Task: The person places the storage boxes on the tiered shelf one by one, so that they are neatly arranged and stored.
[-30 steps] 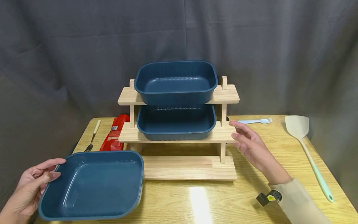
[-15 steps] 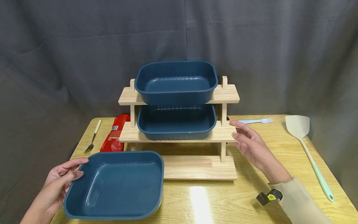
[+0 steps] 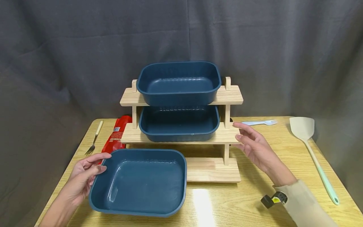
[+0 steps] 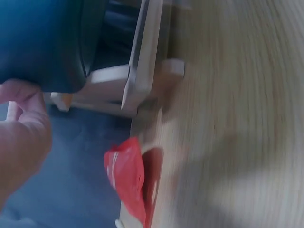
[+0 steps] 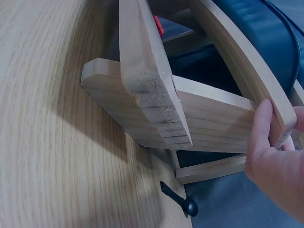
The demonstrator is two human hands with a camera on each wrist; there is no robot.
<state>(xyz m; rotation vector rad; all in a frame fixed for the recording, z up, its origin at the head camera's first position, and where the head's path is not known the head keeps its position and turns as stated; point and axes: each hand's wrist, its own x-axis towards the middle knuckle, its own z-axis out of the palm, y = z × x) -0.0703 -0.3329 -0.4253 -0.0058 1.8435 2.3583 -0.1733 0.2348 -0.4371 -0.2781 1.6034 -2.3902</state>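
Note:
My left hand point(image 3: 80, 178) pinches the left rim of a dark blue rectangular bin point(image 3: 141, 186), held in front of the lower left of a three-tier wooden rack point(image 3: 211, 176). The bin overlaps the rack's bottom board in the head view. Similar blue bins sit on the upper tiers: one on the top board point(image 3: 181, 83), one on the middle board point(image 3: 178, 126). My right hand point(image 3: 256, 149) grips the right end of the middle board. In the right wrist view, thumb and fingers lie on opposite faces of that board point(image 5: 256, 71).
Left of the rack lie a red packet point(image 3: 117, 135) and a fork with a cream handle point(image 3: 96, 134). A light blue fork point(image 3: 262, 122) and a spatula with a green handle point(image 3: 314, 157) lie on the right. The right wrist view shows a black spoon point(image 5: 183, 202) behind.
My left hand has carried the blue bin to the right and slightly up in the head view, across the front of the bottom board. My right hand has stayed on the rack.

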